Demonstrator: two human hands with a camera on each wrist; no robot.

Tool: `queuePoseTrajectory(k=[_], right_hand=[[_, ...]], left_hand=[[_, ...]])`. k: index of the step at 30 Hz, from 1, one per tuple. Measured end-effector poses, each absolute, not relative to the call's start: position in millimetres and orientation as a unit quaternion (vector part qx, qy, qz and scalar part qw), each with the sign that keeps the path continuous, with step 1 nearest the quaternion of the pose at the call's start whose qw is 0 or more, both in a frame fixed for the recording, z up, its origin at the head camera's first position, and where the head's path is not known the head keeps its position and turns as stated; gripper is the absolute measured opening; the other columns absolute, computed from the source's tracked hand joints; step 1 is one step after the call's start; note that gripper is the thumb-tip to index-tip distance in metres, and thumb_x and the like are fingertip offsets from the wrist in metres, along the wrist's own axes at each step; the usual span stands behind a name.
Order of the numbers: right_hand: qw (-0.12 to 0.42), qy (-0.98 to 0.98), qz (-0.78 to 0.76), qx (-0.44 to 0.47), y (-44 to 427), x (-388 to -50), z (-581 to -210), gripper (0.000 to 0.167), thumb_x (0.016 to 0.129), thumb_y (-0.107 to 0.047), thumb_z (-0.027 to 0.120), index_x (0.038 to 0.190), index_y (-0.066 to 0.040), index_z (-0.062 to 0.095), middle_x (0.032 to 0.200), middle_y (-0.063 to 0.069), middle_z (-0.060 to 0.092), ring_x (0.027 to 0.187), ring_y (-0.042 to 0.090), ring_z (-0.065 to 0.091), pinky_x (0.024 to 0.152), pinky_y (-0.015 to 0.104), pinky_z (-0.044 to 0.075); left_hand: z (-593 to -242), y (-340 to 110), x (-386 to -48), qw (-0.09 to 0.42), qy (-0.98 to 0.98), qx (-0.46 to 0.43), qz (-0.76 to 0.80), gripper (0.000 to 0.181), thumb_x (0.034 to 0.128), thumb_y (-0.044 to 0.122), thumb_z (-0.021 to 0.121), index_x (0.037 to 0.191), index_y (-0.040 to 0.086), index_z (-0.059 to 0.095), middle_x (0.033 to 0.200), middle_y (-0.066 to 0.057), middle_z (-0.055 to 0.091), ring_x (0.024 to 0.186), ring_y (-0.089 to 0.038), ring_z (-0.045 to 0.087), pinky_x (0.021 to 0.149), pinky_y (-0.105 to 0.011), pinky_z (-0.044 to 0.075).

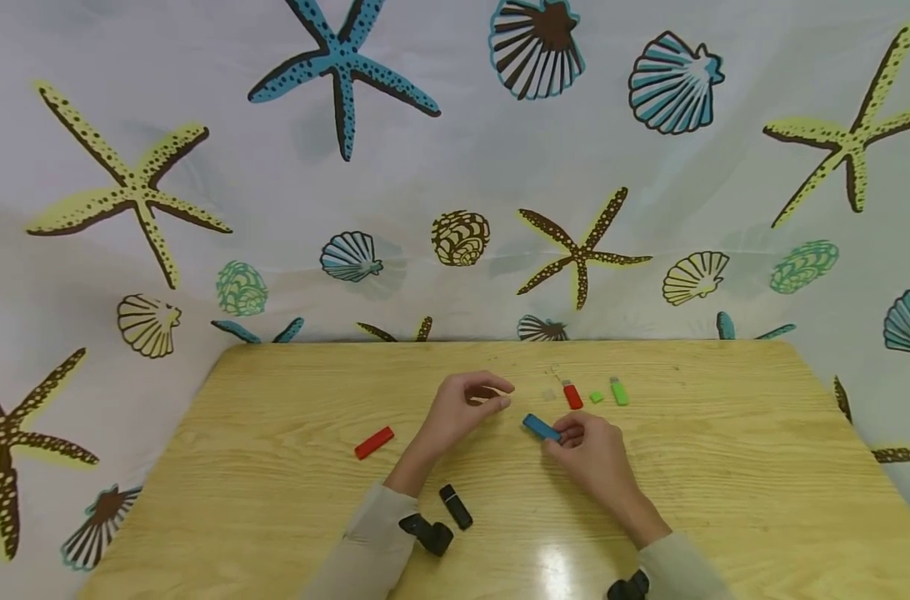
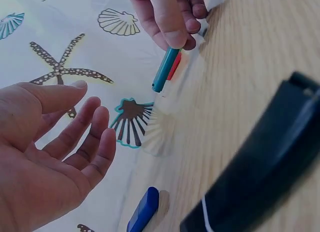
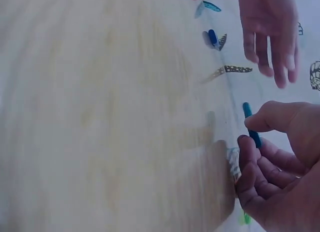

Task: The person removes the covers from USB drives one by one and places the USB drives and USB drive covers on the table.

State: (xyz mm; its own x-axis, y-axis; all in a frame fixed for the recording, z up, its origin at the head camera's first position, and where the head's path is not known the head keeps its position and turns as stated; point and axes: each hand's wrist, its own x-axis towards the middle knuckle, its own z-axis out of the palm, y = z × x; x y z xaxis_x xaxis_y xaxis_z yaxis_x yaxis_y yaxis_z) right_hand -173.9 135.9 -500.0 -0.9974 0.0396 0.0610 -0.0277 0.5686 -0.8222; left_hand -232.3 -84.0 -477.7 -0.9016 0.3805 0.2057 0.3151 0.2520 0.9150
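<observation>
Right hand [image 1: 593, 452] pinches a light-blue stick [image 1: 541, 427] by one end over the table [image 1: 732, 442], its free end toward the left hand [image 1: 455, 410] (empty, fingers loosely curved). Beyond lie a red stick [image 1: 572, 397] and a green stick [image 1: 620, 392]. Handling the light-blue stick seems the step; next probably calls for the left hand at that end.

On my screen I see a whitish cloth [image 1: 455, 158] printed with starfish [image 1: 342, 55] and seashells [image 1: 676, 83], behind and beside a pale wooden table [image 1: 275, 400] catching bright glare [image 1: 552, 573]
</observation>
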Motion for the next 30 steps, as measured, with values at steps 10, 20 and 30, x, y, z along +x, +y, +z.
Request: queuePoseTrajectory(k=[10,20,30], right_hand=[[0.039,-0.852,0.522,0.019,155,-169,-489,0.016,0.089,-0.003,0.078,0.104,-0.004,0.073,0.094,0.007,0.067,0.084,0.018,0.064,0.074,0.021,0.058],[-0.005,-0.727,0.684,0.068,162,-163,-480,0.022,0.098,-0.008,0.071,0.109,0.009,0.062,0.11,0.018,0.071,0.094,0.022,0.071,0.082,0.037,0.063],[-0.077,-0.682,0.711,0.149,155,-158,-462,0.028,0.105,-0.014,0.062,0.121,0.007,0.057,0.112,0.029,0.062,0.099,0.038,0.074,0.082,0.053,0.061]], left_hand=[[-465,-94,-201,0.042,0.777,0.215,0.59,0.021,0.0968,0.009,0.073,0.118,0.009,0.075,0.12,-0.015,0.07,0.104,-0.025,0.069,0.087,-0.035,0.06],[-452,-93,-178,0.024,0.746,0.248,0.617,0.026,0.0976,0.008,0.072,0.123,0.005,0.07,0.125,-0.009,0.068,0.113,-0.033,0.064,0.097,-0.046,0.056],[-440,-92,-165,0.0,0.728,0.264,0.633,0.025,0.0967,0.003,0.071,0.122,0.003,0.07,0.122,-0.011,0.068,0.107,-0.031,0.067,0.091,-0.042,0.06]])
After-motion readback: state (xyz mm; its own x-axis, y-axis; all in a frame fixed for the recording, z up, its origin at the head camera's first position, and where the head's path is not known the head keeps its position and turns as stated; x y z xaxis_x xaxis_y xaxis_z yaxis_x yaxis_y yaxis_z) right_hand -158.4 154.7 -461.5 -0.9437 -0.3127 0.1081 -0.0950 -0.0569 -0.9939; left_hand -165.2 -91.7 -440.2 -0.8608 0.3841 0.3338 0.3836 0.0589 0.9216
